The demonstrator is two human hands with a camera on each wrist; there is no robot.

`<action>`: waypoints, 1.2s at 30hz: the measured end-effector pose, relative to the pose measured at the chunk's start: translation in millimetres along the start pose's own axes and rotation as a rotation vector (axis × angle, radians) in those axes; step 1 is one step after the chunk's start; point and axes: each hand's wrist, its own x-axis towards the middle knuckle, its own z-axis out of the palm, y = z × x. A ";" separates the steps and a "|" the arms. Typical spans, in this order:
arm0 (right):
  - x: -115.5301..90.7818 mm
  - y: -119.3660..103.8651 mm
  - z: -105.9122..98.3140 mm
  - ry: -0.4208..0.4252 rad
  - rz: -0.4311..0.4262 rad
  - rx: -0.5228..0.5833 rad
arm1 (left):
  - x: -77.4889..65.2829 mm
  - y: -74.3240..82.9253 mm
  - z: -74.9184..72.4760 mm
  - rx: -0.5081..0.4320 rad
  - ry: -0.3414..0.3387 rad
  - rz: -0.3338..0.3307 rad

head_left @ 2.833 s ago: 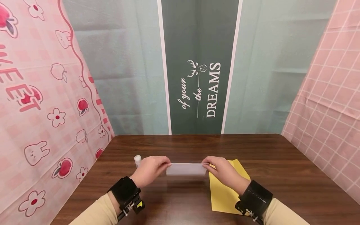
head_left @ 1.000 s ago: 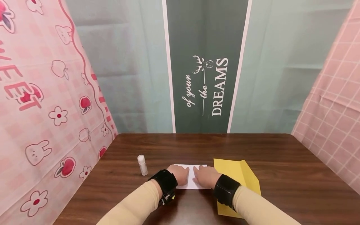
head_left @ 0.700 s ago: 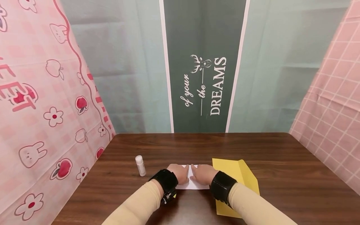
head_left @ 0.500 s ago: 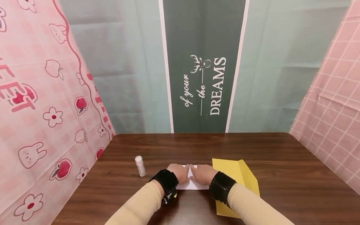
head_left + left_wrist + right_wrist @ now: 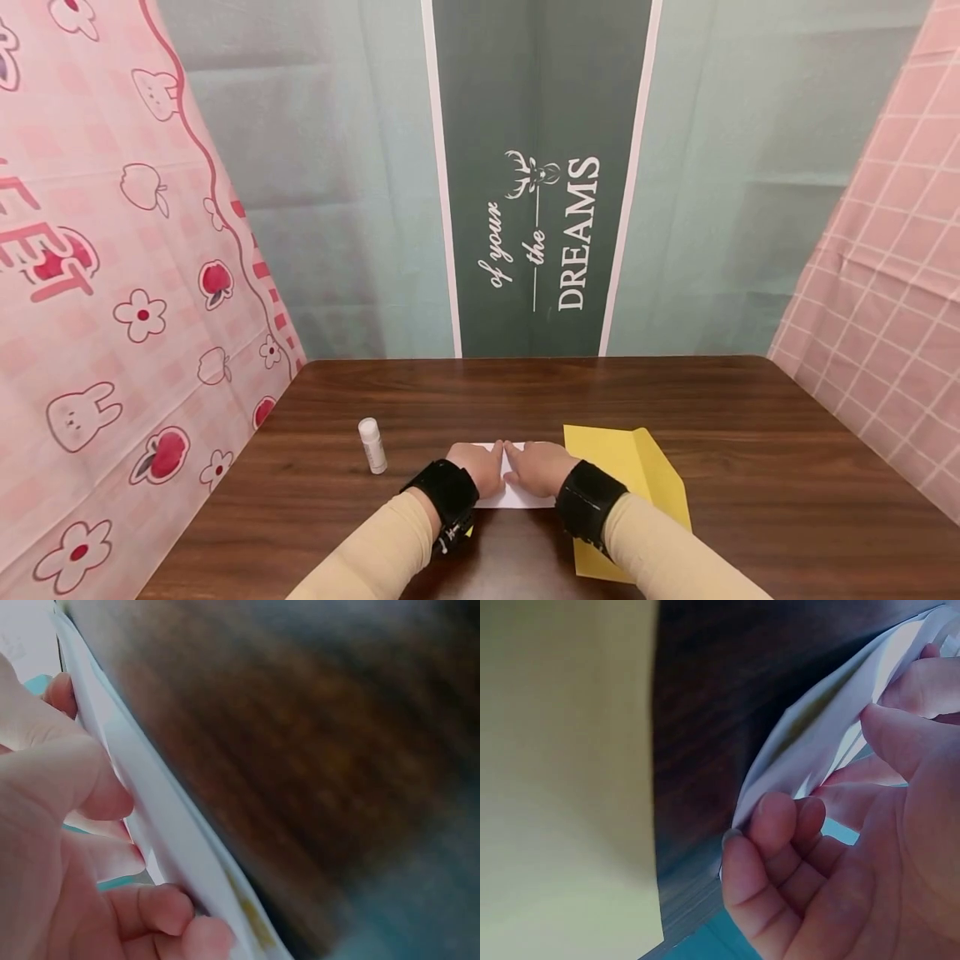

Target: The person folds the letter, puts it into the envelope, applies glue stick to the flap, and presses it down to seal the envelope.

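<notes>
A folded sheet of white paper (image 5: 516,497) lies on the brown table between both hands. My left hand (image 5: 478,467) presses on its left half, and my right hand (image 5: 542,467) presses on the right half. The index fingers almost meet near the far edge. In the left wrist view, the left hand (image 5: 97,817) rests along the paper (image 5: 161,802), its layers slightly apart at the edge. The right wrist view has the right hand (image 5: 855,817) with its fingertips against the paper (image 5: 817,727), the smaller fingers bent loosely.
A creased yellow paper (image 5: 611,450) lies to the right, partly under the right forearm. A white glue stick (image 5: 372,446) is at the left on the wooden table (image 5: 675,392). Printed cloths hang behind and at both sides.
Earlier both hands pinched the white paper by its ends above the table. It now lies flat, and the hands have moved inward over it until the index fingers nearly meet.
</notes>
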 end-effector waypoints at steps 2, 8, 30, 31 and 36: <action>-0.4 0.0 -0.1 0.001 0.004 0.007 | 0.1 0.4 0.1 0.002 -0.003 -0.003; -1.3 -0.6 -0.7 -0.003 0.012 0.012 | 3.7 -0.4 5.9 -0.008 0.017 0.004; -0.8 -2.3 1.7 -0.004 0.058 0.059 | 10.3 -6.1 17.5 -0.105 0.019 -0.030; -0.6 -2.3 2.0 -0.003 0.058 0.059 | 9.9 -6.0 16.9 -0.106 0.021 -0.034; -0.2 -2.5 1.9 0.003 0.062 0.052 | 10.0 -5.4 17.3 -0.093 0.045 -0.040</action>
